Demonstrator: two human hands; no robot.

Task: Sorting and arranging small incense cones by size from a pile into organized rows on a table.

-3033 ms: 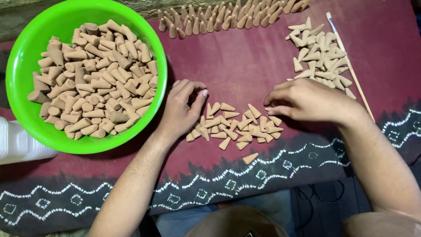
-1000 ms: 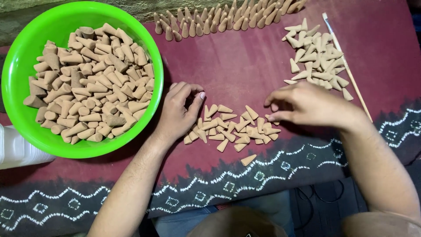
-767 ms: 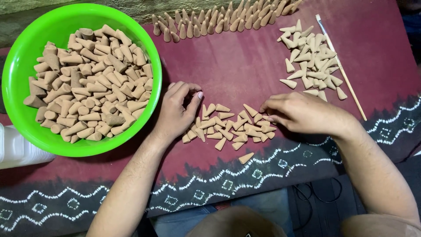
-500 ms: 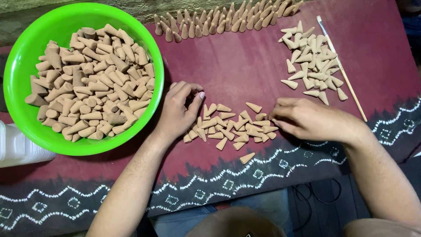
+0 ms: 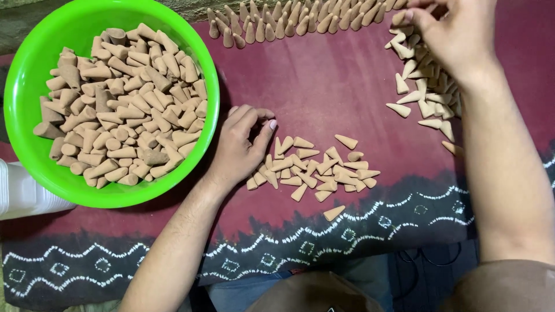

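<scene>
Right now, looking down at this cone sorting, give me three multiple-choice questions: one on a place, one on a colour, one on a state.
1. Where does the left hand rest?
A. in the bowl
B. at the left edge of the small cone pile
C. on the white container

2. What colour is the bowl?
A. green
B. blue
C. red

3. How do the cones in the top row stand?
A. stacked in layers
B. scattered flat
C. side by side in a line

Answers: B, its fingers touch that pile; A, the rim is bright green; C, they form one neat line.

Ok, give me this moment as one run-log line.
left hand: resting at edge of small cone pile | right hand: over far cone pile, hold unclear | green bowl: full of cones | cloth: maroon
</scene>
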